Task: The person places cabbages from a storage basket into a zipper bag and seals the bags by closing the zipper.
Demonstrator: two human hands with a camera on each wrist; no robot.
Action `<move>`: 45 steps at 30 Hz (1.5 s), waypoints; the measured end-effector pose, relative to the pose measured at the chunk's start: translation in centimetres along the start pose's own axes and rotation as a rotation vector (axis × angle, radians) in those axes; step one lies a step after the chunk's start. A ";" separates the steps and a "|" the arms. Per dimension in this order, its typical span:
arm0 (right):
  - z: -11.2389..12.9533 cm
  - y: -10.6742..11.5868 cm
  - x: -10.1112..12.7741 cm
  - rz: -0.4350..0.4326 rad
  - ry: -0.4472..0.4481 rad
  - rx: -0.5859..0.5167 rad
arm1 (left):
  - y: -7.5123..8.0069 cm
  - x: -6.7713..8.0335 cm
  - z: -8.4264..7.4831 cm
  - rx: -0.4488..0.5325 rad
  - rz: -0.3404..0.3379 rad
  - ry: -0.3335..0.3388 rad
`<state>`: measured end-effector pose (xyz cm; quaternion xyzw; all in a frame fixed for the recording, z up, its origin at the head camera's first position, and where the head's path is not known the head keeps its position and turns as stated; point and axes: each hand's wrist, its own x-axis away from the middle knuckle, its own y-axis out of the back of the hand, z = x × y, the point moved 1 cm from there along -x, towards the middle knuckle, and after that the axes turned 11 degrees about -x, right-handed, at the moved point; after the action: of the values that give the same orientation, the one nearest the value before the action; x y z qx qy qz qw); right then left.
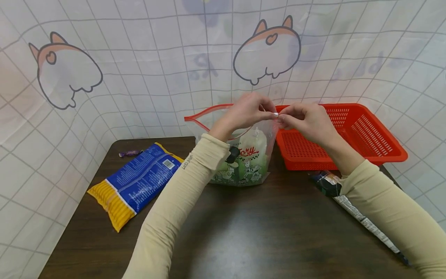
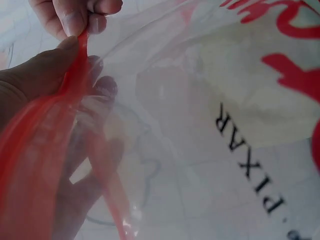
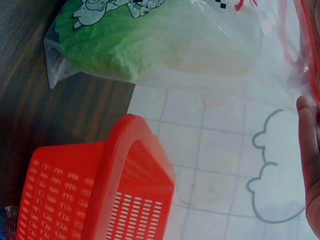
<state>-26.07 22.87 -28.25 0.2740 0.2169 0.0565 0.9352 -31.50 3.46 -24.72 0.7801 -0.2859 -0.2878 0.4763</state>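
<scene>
A clear zip bag with a red zip edge and printed cartoon figures stands upright at the back of the table. Inside it shows a pale and green leafy vegetable, like a cabbage. My left hand pinches the zip edge close to the bag's right corner. Right beside it, my right hand pinches the end of the same edge between thumb and fingers. In the left wrist view the red zip strip runs between thumb and fingers. Toward the left the bag's mouth gapes.
A red plastic basket stands right of the bag. To the left lies a blue and yellow packet, with a small purple wrapped item behind it. A long dark and silver package lies partly under my right forearm. Behind hangs a checked curtain.
</scene>
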 end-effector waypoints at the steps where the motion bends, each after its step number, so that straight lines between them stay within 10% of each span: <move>1: 0.0 0.0 0.0 0.003 0.005 0.010 | 0.0 0.0 0.0 -0.011 0.002 -0.003; 19: 0.2 0.5 0.0 0.021 0.130 0.124 | 0.3 0.6 0.0 -0.092 -0.045 -0.050; 45: -0.7 -0.1 1.6 0.013 -0.036 0.014 | 1.5 3.4 1.3 -0.243 0.017 0.026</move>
<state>-24.95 23.50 -29.43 0.2829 0.1986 0.0562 0.9367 -30.43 -0.33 -24.48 0.7179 -0.2492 -0.3062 0.5733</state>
